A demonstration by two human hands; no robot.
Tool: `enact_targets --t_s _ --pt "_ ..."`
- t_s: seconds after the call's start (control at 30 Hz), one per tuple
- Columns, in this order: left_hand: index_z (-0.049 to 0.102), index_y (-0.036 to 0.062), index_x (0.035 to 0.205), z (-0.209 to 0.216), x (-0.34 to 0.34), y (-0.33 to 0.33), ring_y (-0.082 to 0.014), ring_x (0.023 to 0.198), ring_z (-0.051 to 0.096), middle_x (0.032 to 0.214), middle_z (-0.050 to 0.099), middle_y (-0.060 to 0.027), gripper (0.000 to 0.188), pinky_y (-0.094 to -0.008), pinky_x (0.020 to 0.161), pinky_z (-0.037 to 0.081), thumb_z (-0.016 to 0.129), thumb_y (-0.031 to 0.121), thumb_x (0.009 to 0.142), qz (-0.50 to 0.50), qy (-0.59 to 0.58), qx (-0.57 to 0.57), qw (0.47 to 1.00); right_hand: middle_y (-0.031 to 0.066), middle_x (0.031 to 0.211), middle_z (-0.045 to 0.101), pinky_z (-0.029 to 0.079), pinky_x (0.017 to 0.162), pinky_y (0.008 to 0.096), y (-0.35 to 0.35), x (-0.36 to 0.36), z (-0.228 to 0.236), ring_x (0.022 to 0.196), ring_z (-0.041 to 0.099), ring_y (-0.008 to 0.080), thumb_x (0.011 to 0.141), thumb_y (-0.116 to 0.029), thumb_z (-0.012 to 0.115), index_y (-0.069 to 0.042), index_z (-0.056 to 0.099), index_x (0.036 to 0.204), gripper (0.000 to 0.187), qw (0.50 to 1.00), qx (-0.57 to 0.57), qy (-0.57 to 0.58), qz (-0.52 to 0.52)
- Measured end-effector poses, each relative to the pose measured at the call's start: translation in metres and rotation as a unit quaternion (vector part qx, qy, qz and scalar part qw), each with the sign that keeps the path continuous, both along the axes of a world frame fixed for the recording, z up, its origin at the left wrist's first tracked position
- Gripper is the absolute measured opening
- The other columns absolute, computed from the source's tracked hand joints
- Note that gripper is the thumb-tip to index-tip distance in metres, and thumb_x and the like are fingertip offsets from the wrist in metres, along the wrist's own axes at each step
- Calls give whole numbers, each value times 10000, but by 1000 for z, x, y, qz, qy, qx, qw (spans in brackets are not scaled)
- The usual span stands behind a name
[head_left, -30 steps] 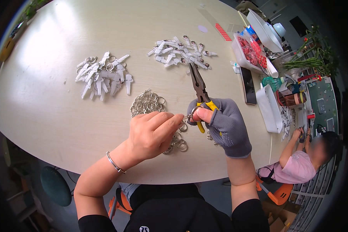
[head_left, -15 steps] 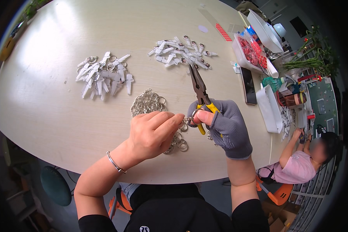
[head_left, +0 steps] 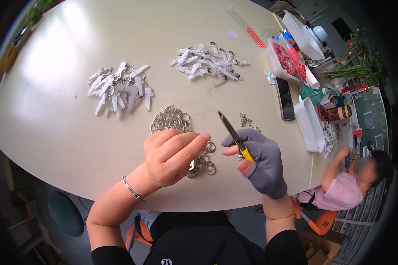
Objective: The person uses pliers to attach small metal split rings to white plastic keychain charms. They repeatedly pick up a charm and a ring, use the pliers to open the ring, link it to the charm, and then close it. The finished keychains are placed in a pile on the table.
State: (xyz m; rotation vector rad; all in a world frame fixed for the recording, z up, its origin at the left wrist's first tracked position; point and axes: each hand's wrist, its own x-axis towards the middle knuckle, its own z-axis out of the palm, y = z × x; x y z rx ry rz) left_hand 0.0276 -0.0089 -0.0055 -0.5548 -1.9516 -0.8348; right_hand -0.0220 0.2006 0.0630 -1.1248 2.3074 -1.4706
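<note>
My left hand [head_left: 170, 157], bare, has its thumb and fingers pinched together over a pile of metal key rings with short chains [head_left: 170, 118]. Whatever lies between those fingertips blends with the rings behind. In a grey fingerless-thumb glove, my right hand [head_left: 263, 165] grips long-nose pliers [head_left: 231, 131] with yellow handles, their dark jaws pointing up and left. The bare thumb and a fingertip show out of the glove. Small metal chain pieces [head_left: 245, 119] lie just beyond the right hand, partly covered by it.
White tapered plastic pieces with key rings [head_left: 119, 90] are heaped at left; similar pieces [head_left: 208, 62] lie farther back. At right are a phone [head_left: 285, 99], a white tray [head_left: 308, 126] and a tub of red packets [head_left: 284, 62]. A person in pink [head_left: 340, 190] works beyond.
My hands have moved apart: the right drew right and down, turning the pliers, and its thumb no longer holds the key ring. The left stayed nearly in place. The small chain pieces are now uncovered.
</note>
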Motion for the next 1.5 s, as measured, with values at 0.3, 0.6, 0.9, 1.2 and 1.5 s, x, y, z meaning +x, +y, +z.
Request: enact_targets --t_s 0.3,0.6,0.9,1.2,1.5 --pt "713 27 1016 1 1 -4 -170 689 582 851 628 -38 378 -279 572 467 747 79 642 -2 32 -24 999 136 927 636 497 682 385 10 12 2 795 611 319 692 -220 803 -14 580 723 306 977 94 187 44" --pt "712 15 1011 2 2 -6 -170 712 584 863 633 -44 358 -284 590 485 748 67 659 -2 34 -34 999 119 902 626 492 667 390 8 18 2 789 611 310 706 -221 786 -35 582 734 277 968 103 227 33" --pt "710 9 1018 6 2 -8 -172 736 585 887 645 -56 359 -287 600 489 730 41 661 -8 42 -64 997 102 919 600 465 695 395 12 33 -6 813 603 293 731 -197 772 -41 589 762 242 947 148 284 -11" --pt "682 -22 967 8 6 -7 -203 697 640 903 684 -117 290 -303 607 526 720 22 683 -20 27 -42 999 107 932 595 463 694 391 11 35 -12 818 601 290 735 -181 769 -32 601 791 232 926 149 344 -37" --pt "586 46 1020 7 15 -8 -239 730 666 945 708 -106 287 -343 663 553 651 -69 764 -18 -18 -28 999 119 992 614 481 761 407 11 30 -5 901 590 311 728 -211 784 -39 623 759 237 946 147 288 -31"
